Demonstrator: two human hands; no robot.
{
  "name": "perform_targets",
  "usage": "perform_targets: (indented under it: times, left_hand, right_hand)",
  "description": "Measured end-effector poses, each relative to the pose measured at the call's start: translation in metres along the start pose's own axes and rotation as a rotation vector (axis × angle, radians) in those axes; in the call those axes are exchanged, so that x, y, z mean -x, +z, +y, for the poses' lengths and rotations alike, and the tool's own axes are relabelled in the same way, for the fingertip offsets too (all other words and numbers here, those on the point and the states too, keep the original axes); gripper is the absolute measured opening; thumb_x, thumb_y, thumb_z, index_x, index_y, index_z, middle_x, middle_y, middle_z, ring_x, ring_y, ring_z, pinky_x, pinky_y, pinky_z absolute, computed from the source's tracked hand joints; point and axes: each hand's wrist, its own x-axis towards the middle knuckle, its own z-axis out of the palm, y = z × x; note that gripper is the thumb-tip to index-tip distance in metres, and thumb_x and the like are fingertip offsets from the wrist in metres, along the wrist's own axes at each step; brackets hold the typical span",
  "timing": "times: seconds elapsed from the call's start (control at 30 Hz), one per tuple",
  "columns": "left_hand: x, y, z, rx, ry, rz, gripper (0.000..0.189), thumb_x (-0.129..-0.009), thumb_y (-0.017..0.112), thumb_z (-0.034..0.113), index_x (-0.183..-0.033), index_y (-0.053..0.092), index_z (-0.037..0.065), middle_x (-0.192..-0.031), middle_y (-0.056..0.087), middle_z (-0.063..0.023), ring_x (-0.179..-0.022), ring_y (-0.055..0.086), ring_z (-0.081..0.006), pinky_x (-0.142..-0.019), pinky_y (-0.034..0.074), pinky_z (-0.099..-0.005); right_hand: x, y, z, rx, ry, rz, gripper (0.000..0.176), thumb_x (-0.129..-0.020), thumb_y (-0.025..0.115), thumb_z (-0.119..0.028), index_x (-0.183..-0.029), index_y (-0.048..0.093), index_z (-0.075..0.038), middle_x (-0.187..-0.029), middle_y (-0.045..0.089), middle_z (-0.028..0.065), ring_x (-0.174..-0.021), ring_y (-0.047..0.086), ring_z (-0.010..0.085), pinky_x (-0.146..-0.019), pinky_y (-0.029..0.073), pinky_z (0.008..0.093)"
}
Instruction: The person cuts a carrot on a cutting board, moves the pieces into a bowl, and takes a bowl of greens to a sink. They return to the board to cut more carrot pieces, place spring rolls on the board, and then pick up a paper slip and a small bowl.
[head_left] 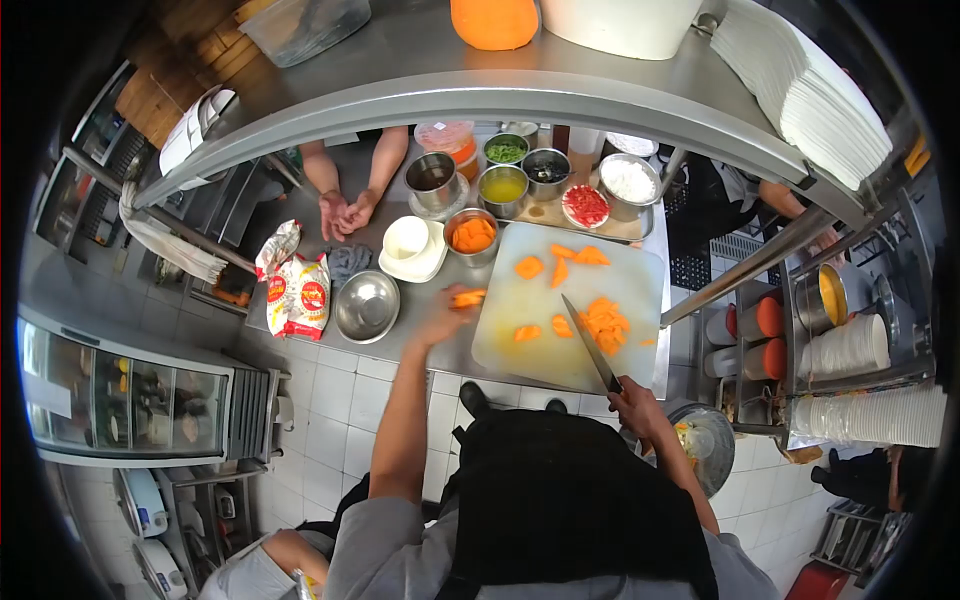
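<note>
My left hand (443, 318) is closed on orange pieces (468, 298) just off the left edge of the white cutting board (510, 260). Above it stands a metal bowl of orange pieces (473, 236). In my right hand (636, 408), at the board's lower right, is the handle of a knife (592, 347). The blade points up and left across the board, beside a pile of cut orange pieces (605, 322). More orange pieces lie at the top and lower left of the board.
An empty steel bowl (367, 306), a white bowl (407, 238) and a red-and-white bag (299, 292) are at the left. Another person's hands (346, 214) are over the counter beyond. Containers stand behind the board, under a metal shelf (500, 92). A bin (703, 450) is lower right.
</note>
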Motion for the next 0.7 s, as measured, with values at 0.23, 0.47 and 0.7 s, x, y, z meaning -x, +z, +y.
perform_targets:
  times: [0.23,0.47,0.7]
  left_hand:
    - [0.030,-0.146,-0.052,-0.529,-0.234,0.502,0.045,-0.084,0.075,0.027,-0.118,0.069,-0.002,-0.111,0.073,-0.0287,-0.107,0.070,-0.0429,-0.091,0.054,-0.0469]
    - [0.048,-0.097,-0.008,-1.040,-0.215,0.240,0.051,-0.092,0.069,0.042,-0.117,0.064,-0.002,-0.131,0.061,-0.0289,-0.118,0.059,-0.0488,-0.107,0.042,-0.0567]
    - [0.066,-0.038,-0.046,-1.009,-0.001,0.386,0.036,-0.082,0.063,0.008,-0.117,0.066,0.002,-0.116,0.066,-0.0240,-0.104,0.065,-0.0404,-0.083,0.056,-0.0538]
  right_hand:
    - [-0.001,0.000,-0.006,0.003,0.042,-0.034,0.029,-0.101,0.062,-0.018,-0.123,0.055,0.000,-0.078,0.070,0.0130,-0.059,0.066,0.0211,-0.056,0.054,0.0376]
    - [0.000,-0.008,-0.005,0.077,-0.048,0.003,0.028,-0.101,0.061,-0.020,-0.120,0.056,0.001,-0.079,0.070,0.0122,-0.060,0.065,0.0193,-0.057,0.053,0.0366]
    - [0.004,-0.006,-0.003,0.082,0.013,-0.014,0.031,-0.101,0.063,-0.025,-0.119,0.056,0.001,-0.086,0.075,0.0148,-0.064,0.067,0.0225,-0.061,0.053,0.0400]
